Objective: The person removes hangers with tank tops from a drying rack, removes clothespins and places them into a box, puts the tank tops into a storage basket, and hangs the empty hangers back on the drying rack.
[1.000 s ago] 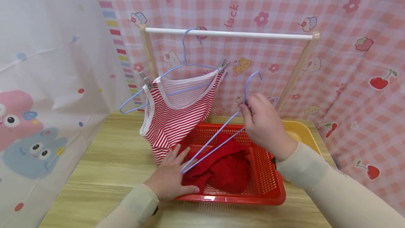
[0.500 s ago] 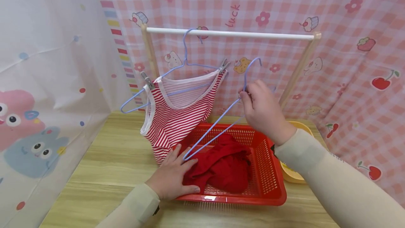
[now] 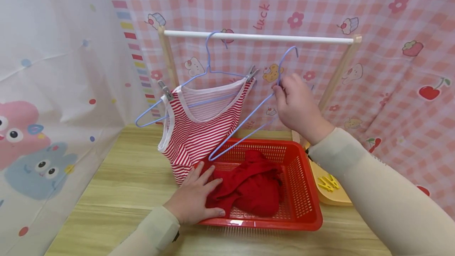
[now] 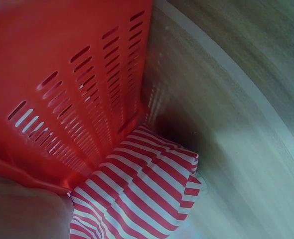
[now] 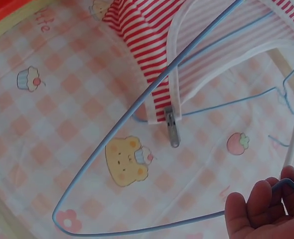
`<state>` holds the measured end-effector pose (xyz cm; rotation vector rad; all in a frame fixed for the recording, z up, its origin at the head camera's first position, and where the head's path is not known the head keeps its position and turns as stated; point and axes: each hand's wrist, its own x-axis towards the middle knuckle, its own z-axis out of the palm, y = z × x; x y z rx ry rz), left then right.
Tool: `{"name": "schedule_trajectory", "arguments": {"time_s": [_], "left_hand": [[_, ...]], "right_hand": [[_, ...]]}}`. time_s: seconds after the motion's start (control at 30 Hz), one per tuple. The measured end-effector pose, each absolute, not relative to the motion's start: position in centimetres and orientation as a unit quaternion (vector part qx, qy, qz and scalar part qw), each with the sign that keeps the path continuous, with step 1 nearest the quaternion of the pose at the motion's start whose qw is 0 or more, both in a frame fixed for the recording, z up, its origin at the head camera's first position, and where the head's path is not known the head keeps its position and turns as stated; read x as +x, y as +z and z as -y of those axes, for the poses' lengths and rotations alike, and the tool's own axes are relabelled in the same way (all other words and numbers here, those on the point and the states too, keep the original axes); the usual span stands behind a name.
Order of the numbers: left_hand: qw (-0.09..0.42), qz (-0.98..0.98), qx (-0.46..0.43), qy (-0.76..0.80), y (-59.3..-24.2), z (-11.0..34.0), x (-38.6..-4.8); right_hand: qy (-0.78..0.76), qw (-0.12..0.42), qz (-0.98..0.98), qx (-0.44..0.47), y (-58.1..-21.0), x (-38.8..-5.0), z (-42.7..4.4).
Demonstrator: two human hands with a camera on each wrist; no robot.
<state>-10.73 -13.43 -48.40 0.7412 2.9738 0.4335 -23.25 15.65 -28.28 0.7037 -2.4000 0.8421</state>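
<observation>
Head view gives me the bare blue hanger (image 3: 245,122) above the back of the red basket (image 3: 303,185), hook uppermost. I see the right hand (image 3: 296,104) pinching it at the neck; I'd judge that the best hold, as the thin wire looks light, stiff and smooth, likely to swivel if held at one end. The left hand (image 3: 190,196) lies over the basket's near left corner, fingers spread. Inside the basket, whose plastic walls are glossy and slotted, crumpled red cloth (image 3: 254,189) looks soft and limp. Beyond its left side, a thin striped top (image 3: 202,137) with white edging hangs from grey clips (image 3: 165,90).
</observation>
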Motion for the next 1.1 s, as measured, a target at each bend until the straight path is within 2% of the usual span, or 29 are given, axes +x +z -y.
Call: {"name": "schedule_trajectory", "arguments": {"time_s": [0.8,1.1], "left_hand": [[0.041,-0.962,0.228,0.143,-48.5,13.4,-10.8],[0.044,-0.962,0.231,0.142,-48.4,13.3,-10.9]], "right_hand": [[0.304,0.206,0.908,0.201,-25.8,-25.5,-16.5],[0.299,0.208,0.912,0.190,-25.6,-25.8,-16.8]]}}
